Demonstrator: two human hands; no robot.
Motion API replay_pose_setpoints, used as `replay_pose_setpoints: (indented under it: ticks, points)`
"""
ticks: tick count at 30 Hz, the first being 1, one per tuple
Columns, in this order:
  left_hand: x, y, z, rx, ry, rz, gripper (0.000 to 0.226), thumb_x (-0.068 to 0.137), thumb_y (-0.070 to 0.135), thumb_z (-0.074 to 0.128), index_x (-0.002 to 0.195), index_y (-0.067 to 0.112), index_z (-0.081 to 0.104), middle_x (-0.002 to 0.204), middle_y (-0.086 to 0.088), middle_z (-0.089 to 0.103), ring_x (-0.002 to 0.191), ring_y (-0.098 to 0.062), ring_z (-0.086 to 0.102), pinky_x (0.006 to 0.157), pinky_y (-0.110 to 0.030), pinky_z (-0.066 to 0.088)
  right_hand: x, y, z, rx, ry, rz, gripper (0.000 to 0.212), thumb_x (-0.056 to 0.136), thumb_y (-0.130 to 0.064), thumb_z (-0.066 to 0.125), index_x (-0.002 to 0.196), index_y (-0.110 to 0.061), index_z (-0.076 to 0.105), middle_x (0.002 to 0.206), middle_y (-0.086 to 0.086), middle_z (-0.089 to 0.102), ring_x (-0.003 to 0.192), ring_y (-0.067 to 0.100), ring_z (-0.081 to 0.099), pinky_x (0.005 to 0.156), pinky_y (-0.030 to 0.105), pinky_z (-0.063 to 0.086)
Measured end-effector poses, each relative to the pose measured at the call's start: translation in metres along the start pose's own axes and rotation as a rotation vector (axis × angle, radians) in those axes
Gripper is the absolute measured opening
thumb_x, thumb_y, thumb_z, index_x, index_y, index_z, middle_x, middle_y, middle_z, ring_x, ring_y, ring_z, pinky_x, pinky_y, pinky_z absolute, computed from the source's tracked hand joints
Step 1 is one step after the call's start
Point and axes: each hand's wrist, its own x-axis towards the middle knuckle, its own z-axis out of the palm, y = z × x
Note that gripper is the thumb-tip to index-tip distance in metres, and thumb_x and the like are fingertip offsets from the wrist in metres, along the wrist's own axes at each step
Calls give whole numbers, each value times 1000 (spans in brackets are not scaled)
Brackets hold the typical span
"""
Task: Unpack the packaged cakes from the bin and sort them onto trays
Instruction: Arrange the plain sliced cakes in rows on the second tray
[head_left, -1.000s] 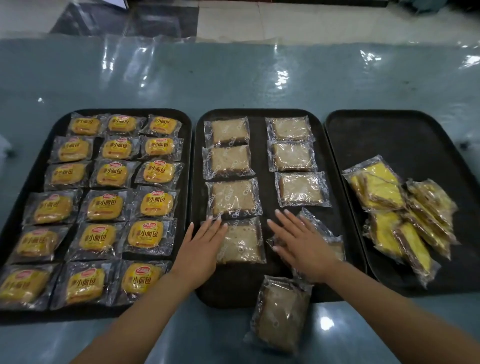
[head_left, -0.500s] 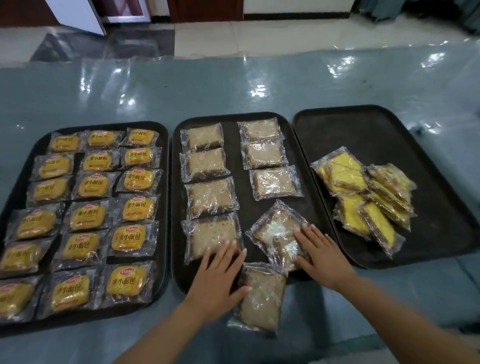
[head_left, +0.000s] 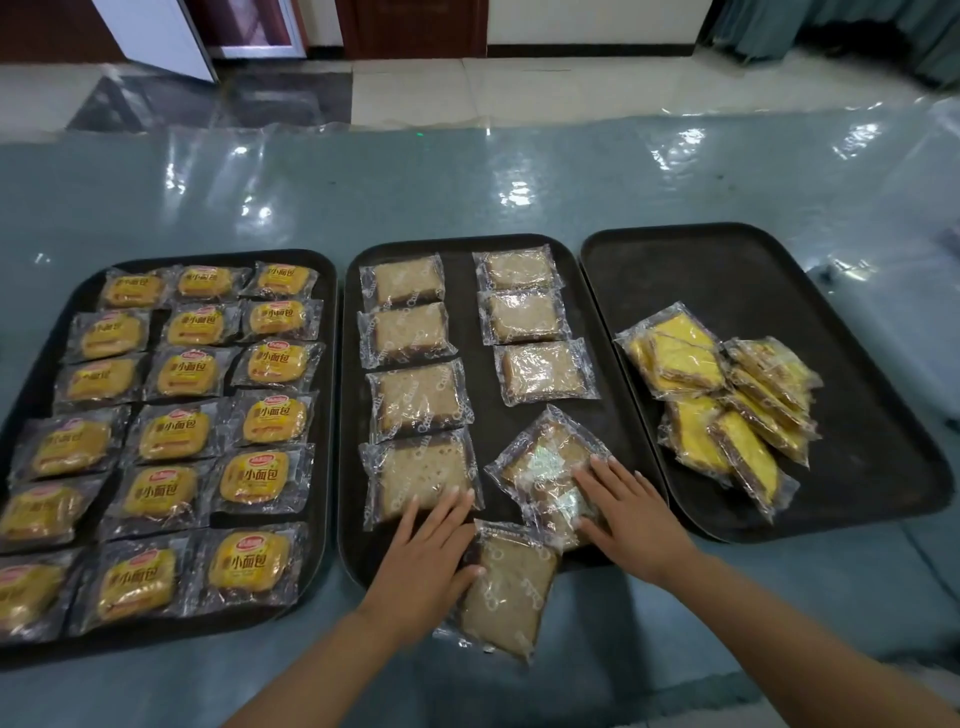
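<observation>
Brown cake packet (head_left: 506, 587) half off near rim of middle tray (head_left: 483, 249), left hand (head_left: 423, 558) flat beside it, fingers straight. Right hand (head_left: 631, 519) flat on skewed packets (head_left: 545, 457), gripping nothing.

A table (head_left: 467, 197) covered with shiny blue-grey plastic sheeting carries three dark trays side by side. The left tray (head_left: 332, 364) sits at about 9 o'clock, the middle tray (head_left: 470, 249) at the centre, and the right tray (head_left: 779, 270) at 3 o'clock; their neighbouring edges touch or nearly touch. At 6 o'clock a wrapped brown cake (head_left: 506, 592) lies mostly on the table itself, its far end overlapping the middle tray's near rim.
</observation>
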Motion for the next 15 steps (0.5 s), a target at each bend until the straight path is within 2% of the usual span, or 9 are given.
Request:
replay_pose_setpoints:
  ticks: [3,6,8,10,12,13,15]
  points:
    - [3,-11,-3,-6,59,-24,41,89,52,33,108,28,61,143,1,46,139,-14,26,106,-43,21,3,-1,-2,-19,10,3,91,68,-69,-11,151,-34,-6,160,-6,-8,147,17,-10,117,37,-4]
    - [8,-24,-11,0,88,-5,36,89,48,34,114,29,53,140,0,50,136,-19,32,106,-44,21,6,-5,-3,-36,26,-9,90,70,-68,-12,152,-34,-2,158,-7,-12,147,21,-8,115,37,-7]
    - [16,-30,-19,3,118,11,30,91,39,45,119,30,48,144,-4,46,137,-23,29,110,-47,18,8,-7,-3,-35,30,-10,91,70,-70,-13,152,-33,1,156,-7,-12,147,23,-9,113,35,-10]
    - [25,-30,-27,-44,76,0,52,90,22,57,138,30,38,155,-4,23,143,-24,11,118,-50,4,10,-8,-2,-25,33,-8,100,67,-78,-20,153,-32,3,157,-6,-11,146,22,-11,112,35,-11]
    - [35,-23,-35,-59,67,-51,75,92,4,48,150,34,10,155,2,-8,144,-21,-12,113,-44,-15,12,-9,-1,-44,27,-8,112,56,-79,-36,152,-33,-1,154,-8,-15,145,20,-14,112,34,-11]
    - [38,-18,-38,-55,48,-84,76,94,2,40,150,35,0,152,4,-15,143,-20,-17,110,-42,-20,12,-8,0,-49,24,-7,113,54,-78,-39,152,-34,-2,153,-8,-16,143,18,-17,112,34,-11]
    - [37,-4,-38,-82,8,-112,61,101,20,27,149,32,-8,151,5,-20,141,-18,-23,105,-39,-27,12,-7,-2,-38,11,-10,112,54,-80,-37,151,-34,-4,153,-8,-17,142,17,-20,112,34,-11]
